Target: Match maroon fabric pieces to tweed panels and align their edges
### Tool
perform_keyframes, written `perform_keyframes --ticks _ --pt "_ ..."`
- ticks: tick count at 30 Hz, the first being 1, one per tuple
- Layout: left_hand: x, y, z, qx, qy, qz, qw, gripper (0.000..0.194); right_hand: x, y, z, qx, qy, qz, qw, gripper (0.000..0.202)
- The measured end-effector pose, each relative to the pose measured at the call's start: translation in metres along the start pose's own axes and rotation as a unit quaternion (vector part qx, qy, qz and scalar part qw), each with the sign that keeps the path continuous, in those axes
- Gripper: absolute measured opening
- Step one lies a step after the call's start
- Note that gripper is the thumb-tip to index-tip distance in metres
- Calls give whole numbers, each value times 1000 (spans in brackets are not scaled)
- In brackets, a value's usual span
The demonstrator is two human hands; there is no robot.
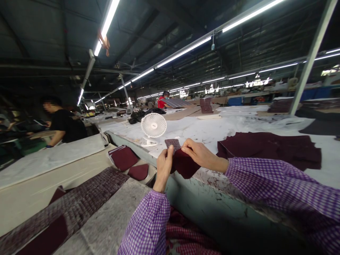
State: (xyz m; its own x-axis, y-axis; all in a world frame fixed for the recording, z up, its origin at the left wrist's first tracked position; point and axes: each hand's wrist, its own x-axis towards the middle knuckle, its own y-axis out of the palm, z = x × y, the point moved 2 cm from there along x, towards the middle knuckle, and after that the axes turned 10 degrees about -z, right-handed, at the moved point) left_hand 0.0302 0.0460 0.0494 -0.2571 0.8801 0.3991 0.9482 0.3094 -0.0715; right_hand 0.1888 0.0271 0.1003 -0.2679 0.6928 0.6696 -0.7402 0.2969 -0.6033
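Note:
A dark maroon fabric piece [186,166] hangs between my two hands, in front of the table edge. My left hand [164,165] grips its left side, thumb pointing up. At the top edge my right hand [199,153] pinches the cloth between thumb and fingers. Just behind my hands shows a small speckled grey-maroon piece [172,143]; whether I hold it too I cannot tell. To the left lie a stack of maroon cut pieces [124,158] and a single maroon piece [138,171].
A white fan [153,125] stands on the paper-covered table [191,129]. Dark maroon cloth [271,148] lies to the right. Speckled strips [87,194] cover the left surface. One person [66,124] in black is at left; another [161,102] in red is farther back.

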Motion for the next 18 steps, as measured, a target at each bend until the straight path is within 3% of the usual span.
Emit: perform_keyframes --ticks 3,6,9,12,15,18 --pt "2 -2 0 80 47 -21 995 38 -1 1 0 -2 -16 7 1000 13" --pt "7 5 -5 32 39 -58 997 39 2 -4 5 -15 -31 -8 999 13" --pt "10 16 -13 -137 -37 -85 986 36 5 -11 10 -29 -37 -26 999 13" --pt "6 26 -12 -290 -137 -88 943 29 6 -11 9 -50 -31 -24 998 12" --pt "0 24 3 -353 -246 -110 896 18 0 1 -2 -97 -13 30 995 12" --pt "0 8 21 -370 -329 -43 868 17 -7 16 -17 -136 13 103 985 15"
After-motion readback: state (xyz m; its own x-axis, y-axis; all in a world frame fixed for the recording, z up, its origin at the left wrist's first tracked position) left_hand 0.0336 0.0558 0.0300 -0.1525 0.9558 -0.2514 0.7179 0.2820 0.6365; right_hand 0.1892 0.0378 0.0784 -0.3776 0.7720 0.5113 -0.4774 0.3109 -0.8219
